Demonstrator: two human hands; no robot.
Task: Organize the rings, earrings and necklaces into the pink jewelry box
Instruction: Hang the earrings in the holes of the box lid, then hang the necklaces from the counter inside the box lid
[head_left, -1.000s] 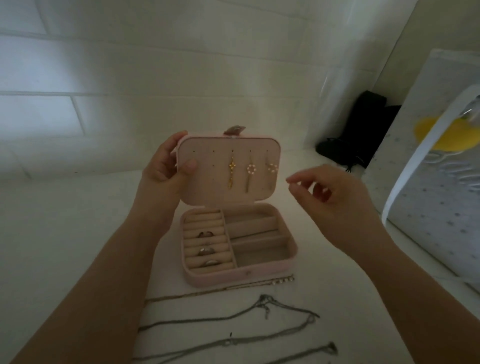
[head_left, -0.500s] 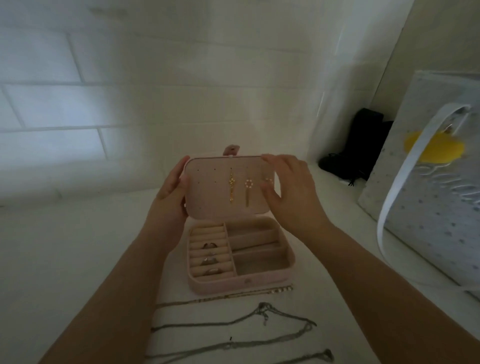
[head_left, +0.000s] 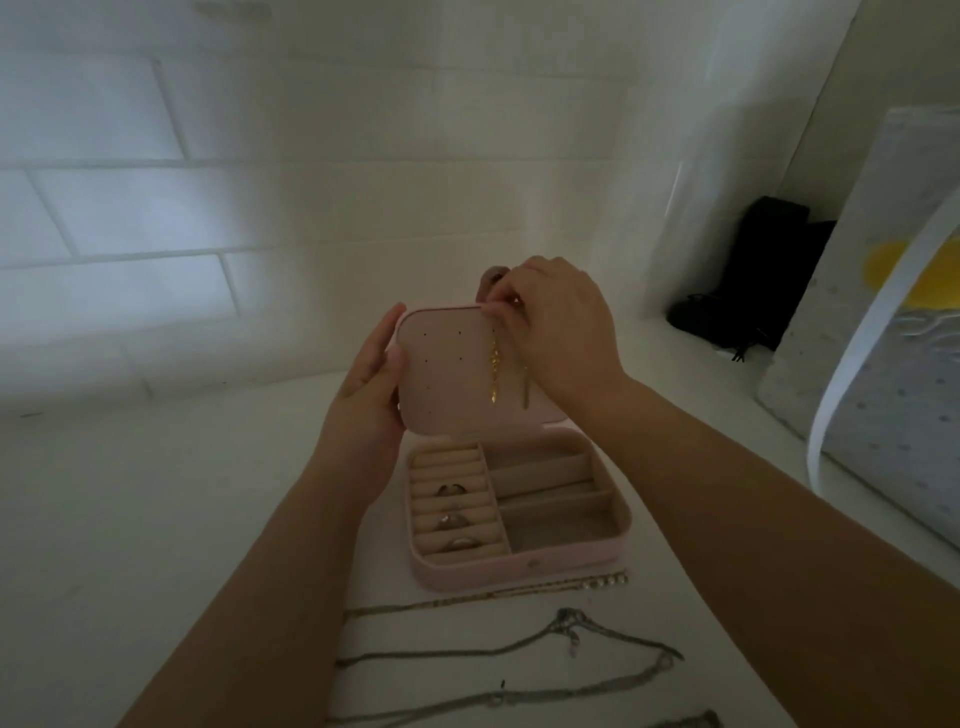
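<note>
1. The pink jewelry box (head_left: 519, 558), a small soft-sided case with rounded corners, stood open on the white tabletop (head_left: 156, 519), its perforated lid panel (head_left: 447, 374) raised upright toward the tiled wall.
2. Three metal rings (head_left: 453, 517) sat in the cream roll slots on the left of the box, so the ring part looked finished, as far as could be seen.
3. A gold drop earring (head_left: 493, 374) hung from the lid panel with a second, duller dangling earring (head_left: 525, 392) just beside it; any further earrings were hidden behind the right hand.
4. The left hand (head_left: 371, 384) steadied the lid, its grip wrapped around the left edge with the thumb on the front face.
5. The right hand (head_left: 563, 325) reached to the top edge of the lid, fingertips (head_left: 498, 306) pinched together there; whether that grip held an earring post or back could not be told.
6. The divided compartments (head_left: 556, 499) on the right of the box looked empty.
7. Several thin chain necklaces (head_left: 498, 649) lay stretched out on the tabletop in front of the box, one just beside its front wall, none stowed.
8. By this reckoning, the earrings were nearly done and the necklaces were all left.
</note>
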